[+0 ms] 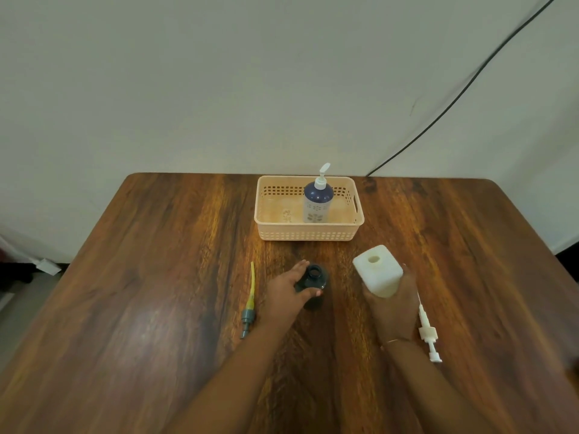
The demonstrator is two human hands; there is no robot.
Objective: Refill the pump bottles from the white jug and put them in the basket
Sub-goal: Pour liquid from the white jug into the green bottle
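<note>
My left hand (286, 296) is wrapped around a dark, uncapped bottle (313, 278) standing on the wooden table (156, 277). The white jug (377, 272), uncapped with its mouth facing up and tilted slightly left, is held by my right hand (396, 305) just right of the dark bottle. At the back a peach basket (308, 234) holds one upright blue pump bottle (317, 198) with a white pump. A grey pump head with a yellow tube (249, 305) lies left of my left hand. To the right of my right wrist lies a white pump head (427, 332).
The table backs onto a pale wall, and a black cable (470, 83) runs down the wall to the table's far edge right of the basket. Floor and a white object (47, 266) show beyond the table's left edge.
</note>
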